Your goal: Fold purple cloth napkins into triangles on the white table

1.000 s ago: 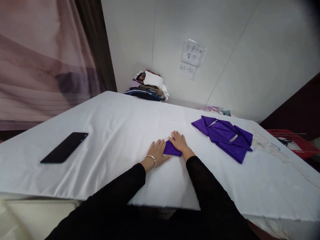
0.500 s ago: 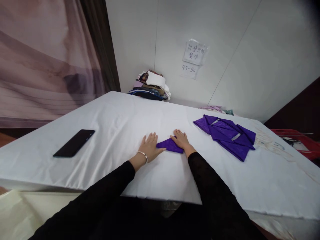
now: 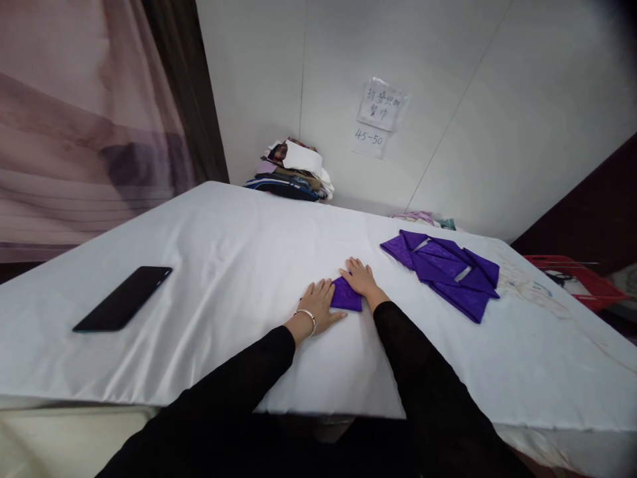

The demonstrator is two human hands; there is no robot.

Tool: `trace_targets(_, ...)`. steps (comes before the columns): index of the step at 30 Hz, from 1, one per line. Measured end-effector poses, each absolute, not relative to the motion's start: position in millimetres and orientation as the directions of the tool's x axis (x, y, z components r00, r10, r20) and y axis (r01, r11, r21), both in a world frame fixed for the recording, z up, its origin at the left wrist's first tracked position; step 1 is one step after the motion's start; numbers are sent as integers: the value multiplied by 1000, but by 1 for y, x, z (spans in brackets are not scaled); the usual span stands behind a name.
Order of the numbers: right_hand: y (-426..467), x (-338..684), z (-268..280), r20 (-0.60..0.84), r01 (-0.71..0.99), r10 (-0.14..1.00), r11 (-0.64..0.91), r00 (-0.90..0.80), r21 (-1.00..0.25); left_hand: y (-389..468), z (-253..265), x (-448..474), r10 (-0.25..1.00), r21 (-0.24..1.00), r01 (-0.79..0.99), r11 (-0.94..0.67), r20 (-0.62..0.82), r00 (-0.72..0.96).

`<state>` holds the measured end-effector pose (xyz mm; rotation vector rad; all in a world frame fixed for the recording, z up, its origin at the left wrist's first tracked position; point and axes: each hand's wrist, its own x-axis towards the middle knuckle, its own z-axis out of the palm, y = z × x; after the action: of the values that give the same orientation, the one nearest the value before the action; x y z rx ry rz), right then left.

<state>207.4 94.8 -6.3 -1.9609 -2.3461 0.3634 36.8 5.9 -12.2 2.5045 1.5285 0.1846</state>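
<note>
A folded purple cloth napkin [image 3: 347,297] lies on the white tablecloth [image 3: 239,265] in front of me, partly covered by both hands. My left hand [image 3: 321,307], with a silver bracelet at the wrist, rests flat over the napkin's left end, fingers stretched out. On its upper right part lies my right hand [image 3: 360,276], palm down with the fingers extended. Neither hand grips the cloth. More folded purple napkins [image 3: 448,269] lie in an overlapping group to the right.
A black phone [image 3: 124,299] lies on the left of the table. Stacked clothes [image 3: 293,170] stand by the back wall, below and left of paper signs [image 3: 379,106]. Past the table's right side is a red basket [image 3: 572,282]. A pink curtain [image 3: 74,133] hangs at the left.
My left hand has slid right onto the napkin's left end, covering the pointed tip that showed before. My right hand stays nearly in place. The view has shifted slightly.
</note>
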Motion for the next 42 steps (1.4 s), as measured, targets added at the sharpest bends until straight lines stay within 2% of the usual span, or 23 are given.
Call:
trace_targets(5, 108, 214, -6, -136, 974, 985, 77, -108, -215, 3, -5, 39, 897, 239, 872, -426, -15, 442)
trace_targets(9, 116, 224, -2, -165, 972, 986, -68, 30, -224, 1, -1, 38, 897, 225, 877, -424, -29, 441)
trace_targets(14, 115, 238, 11, -129, 911, 971, -234, 201, -339, 2, -2, 38, 895, 222, 874, -432, -18, 446)
trace_targets(17, 98, 236, 17, -40, 920, 988, -151, 146, -362, 3, -4, 38, 894, 224, 872, -435, -6, 448)
trace_targets(20, 71, 225, 13, 66, 930, 988, 152, -138, -334, 5, -7, 38, 891, 218, 870, -441, -10, 454)
trace_targets(22, 57, 218, 7, 30, 891, 945, 317, -325, -327, 6, -8, 38, 889, 212, 870, -445, -14, 458)
trace_targets(23, 52, 215, 4, -3, 876, 928, 352, -374, -331, 6, -8, 38, 889, 209, 871, -445, -17, 458)
trace_targets(26, 55, 215, -2, -70, 893, 934, 310, -350, -327, 6, -8, 39, 890, 205, 874, -441, -24, 455)
trace_targets(35, 94, 226, -5, -109, 946, 971, 177, -213, -271, 2, -2, 38, 897, 218, 877, -429, -13, 443)
trace_targets(38, 98, 235, -5, -103, 942, 981, 126, -166, -311, 2, -1, 38, 898, 218, 879, -423, -29, 439)
trace_targets(42, 99, 253, 2, -115, 907, 993, -22, -29, -420, 2, -1, 38, 897, 218, 879, -423, -36, 441)
